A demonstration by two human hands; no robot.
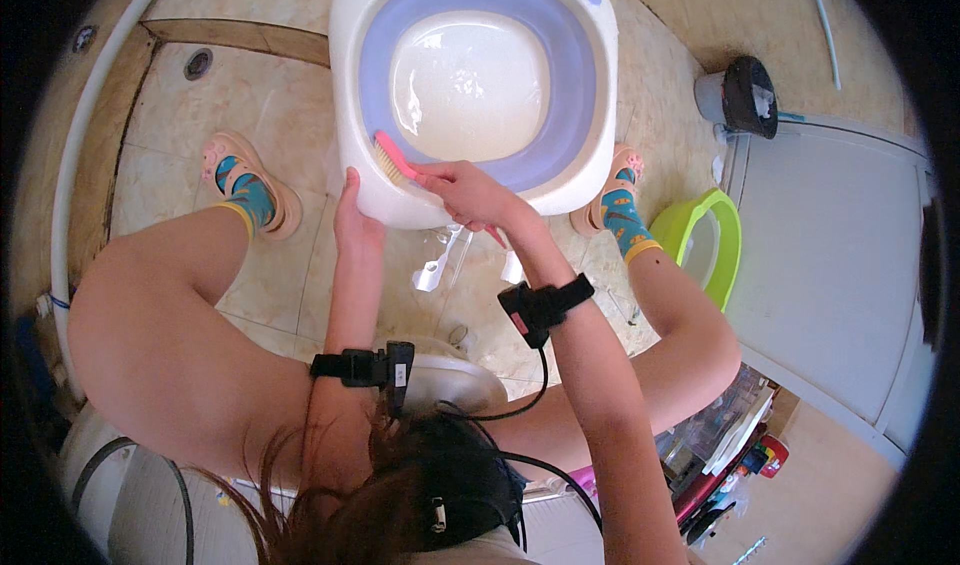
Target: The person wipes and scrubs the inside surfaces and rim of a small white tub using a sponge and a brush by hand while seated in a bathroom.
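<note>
A large white and lavender plastic wash basin point(600, 107) is before me, its glossy bottom showing bright reflections. My right hand point(472, 196) grips the handle of a pink scrubbing brush point(392, 157). The brush's pale bristles rest on the basin's white rim at the near left corner. My left hand point(356, 208) is at that same corner, its thumb up along the outer side and its palm against the basin; its other fingers are hidden under the rim. Both wrists wear black straps with small devices.
A lime green basin point(721, 253) stands to the right, by a grey door panel point(825, 265). Farther back is a small trash bin point(750, 98). A white pipe point(75, 152) runs up the left side. A round floor drain point(198, 63) lies in the tiled floor.
</note>
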